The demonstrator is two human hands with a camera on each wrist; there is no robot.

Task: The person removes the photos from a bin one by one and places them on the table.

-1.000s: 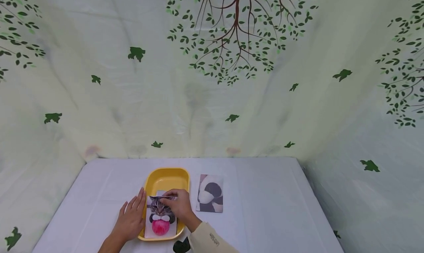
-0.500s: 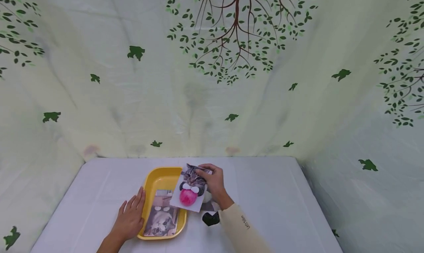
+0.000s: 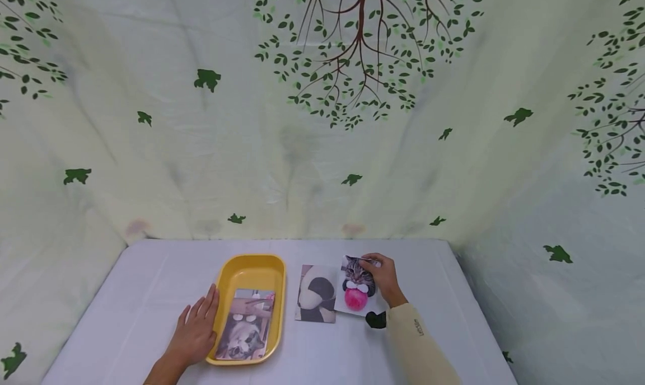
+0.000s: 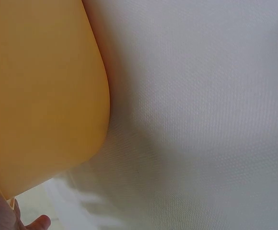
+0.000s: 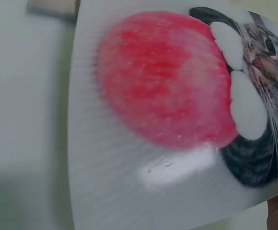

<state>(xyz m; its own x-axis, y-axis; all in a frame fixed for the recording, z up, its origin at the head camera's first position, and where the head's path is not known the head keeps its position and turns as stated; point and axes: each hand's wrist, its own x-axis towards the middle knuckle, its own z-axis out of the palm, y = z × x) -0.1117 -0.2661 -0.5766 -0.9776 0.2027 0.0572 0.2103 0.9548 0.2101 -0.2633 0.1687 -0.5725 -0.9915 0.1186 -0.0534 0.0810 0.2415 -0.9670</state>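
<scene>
Rectangular cat-picture cards (image 3: 246, 332) lie in a yellow oblong plastic tray (image 3: 252, 268); rightward come a rectangular black-and-white-patterned card (image 3: 316, 295), then a rectangular pink-ball card (image 3: 356, 299).

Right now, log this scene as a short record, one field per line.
Left hand: straight fingers against the yellow tray's left side
Right hand: pinches the cat card near its top
Tray contents: picture cards, exact number unclear
Black-and-white card: on the white table, between tray and cat card

tray (image 3: 253, 272): plain yellow | cat card (image 3: 358, 290): grey-striped, pink, white
</scene>
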